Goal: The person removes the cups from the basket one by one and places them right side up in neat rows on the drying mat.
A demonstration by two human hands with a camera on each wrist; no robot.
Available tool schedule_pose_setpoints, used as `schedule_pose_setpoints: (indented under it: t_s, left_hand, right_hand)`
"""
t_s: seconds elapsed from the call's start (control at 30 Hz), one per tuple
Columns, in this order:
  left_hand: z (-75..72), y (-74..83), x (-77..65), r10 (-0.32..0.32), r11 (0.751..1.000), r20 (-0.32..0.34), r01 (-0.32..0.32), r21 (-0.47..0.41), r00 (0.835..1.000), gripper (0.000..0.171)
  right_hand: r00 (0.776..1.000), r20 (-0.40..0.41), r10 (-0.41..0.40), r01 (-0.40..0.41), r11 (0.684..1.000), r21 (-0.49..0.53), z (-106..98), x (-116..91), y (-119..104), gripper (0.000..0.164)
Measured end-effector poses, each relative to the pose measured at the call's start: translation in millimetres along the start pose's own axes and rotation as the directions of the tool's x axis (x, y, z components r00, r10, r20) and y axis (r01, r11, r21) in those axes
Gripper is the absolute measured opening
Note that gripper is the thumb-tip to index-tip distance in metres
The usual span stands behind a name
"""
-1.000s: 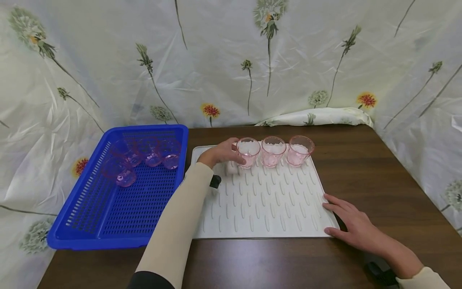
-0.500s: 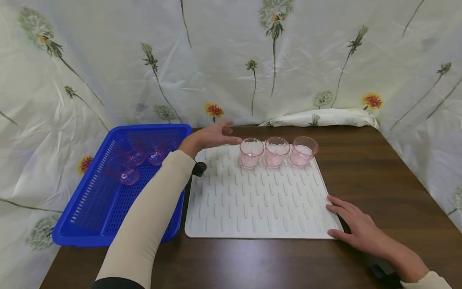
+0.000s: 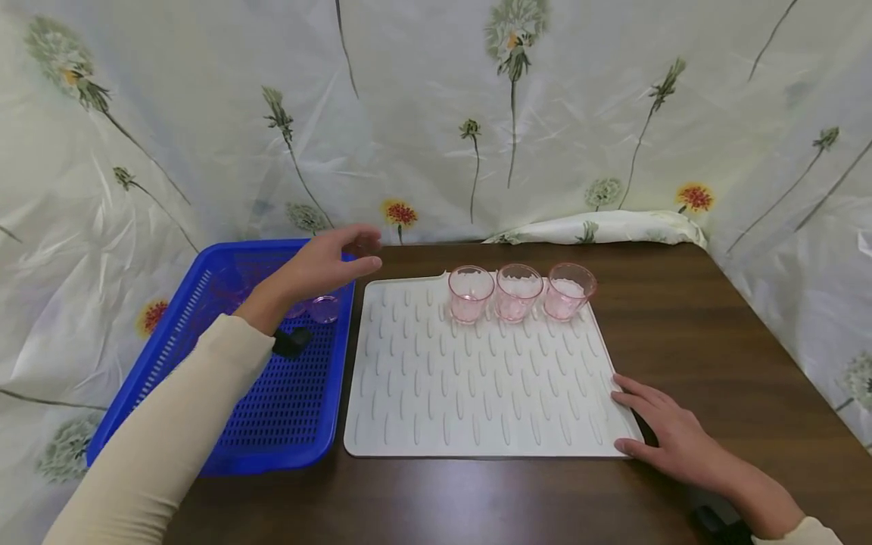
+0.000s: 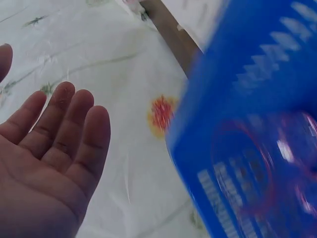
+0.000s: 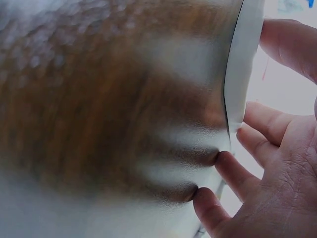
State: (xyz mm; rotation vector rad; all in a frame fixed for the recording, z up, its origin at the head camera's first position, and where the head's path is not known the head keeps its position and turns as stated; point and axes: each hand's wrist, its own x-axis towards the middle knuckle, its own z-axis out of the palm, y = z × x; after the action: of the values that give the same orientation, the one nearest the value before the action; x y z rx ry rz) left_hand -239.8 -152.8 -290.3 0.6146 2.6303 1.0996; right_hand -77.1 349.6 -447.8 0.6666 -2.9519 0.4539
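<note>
My left hand (image 3: 320, 265) hangs over the back of the blue basket (image 3: 332, 401) with fingers loosely extended, holding nothing. In the left wrist view its palm and fingers (image 4: 62, 124) are spread beside the basket. A clear pink glass cup (image 3: 323, 308) lies in the basket below the hand; others there are partly hidden by the forearm. Three pink glass cups, left (image 3: 471, 297), middle (image 3: 518, 294) and right (image 3: 568, 293), stand in a row on the far side of the white ridged mat (image 3: 490, 378). My right hand (image 3: 671, 431) rests with its fingertips at the mat's right edge.
A dark brown wooden table (image 3: 654, 318) carries the basket and the mat. Behind it hangs a floral curtain (image 3: 409, 136), with a rolled fold (image 3: 599, 228) lying along the table's back edge.
My left hand let go of the leftmost cup on the mat and moved left, over the basket. The right hand stayed at the mat's edge.
</note>
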Motion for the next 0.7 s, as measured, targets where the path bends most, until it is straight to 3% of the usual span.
schedule_pose_setpoints:
  t_s: [0.2, 0.37, 0.5, 0.7]
  left_hand:
    - [-24.1, -23.1, -44.0, -0.047, 0.995, -0.069, 0.052, 0.086, 0.997, 0.050]
    - [-34.8, -47.3, -73.9, -0.080, 0.979, -0.116, 0.100, 0.179, 0.990, 0.053]
    - [-37.3, -65.5, -90.5, -0.071, 0.955, -0.146, 0.109, 0.276, 0.987, 0.054]
    - [-42.6, -80.1, -104.2, -0.075, 0.934, -0.183, 0.134, 0.332, 0.980, 0.054]
  right_hand:
    - [1.000, 0.022, 0.015, -0.015, 1.000, 0.002, -2.6, 1.4, -1.8, 0.069]
    - [0.999, 0.028, 0.022, -0.022, 1.000, -0.001, -4.4, 1.0, -3.3, 0.069]
    - [1.000, 0.017, 0.016, -0.016, 1.000, -0.001, -2.5, -0.2, -2.6, 0.069]
    - [0.999, 0.038, 0.026, -0.026, 1.000, 0.001, -2.8, 0.5, -2.3, 0.068]
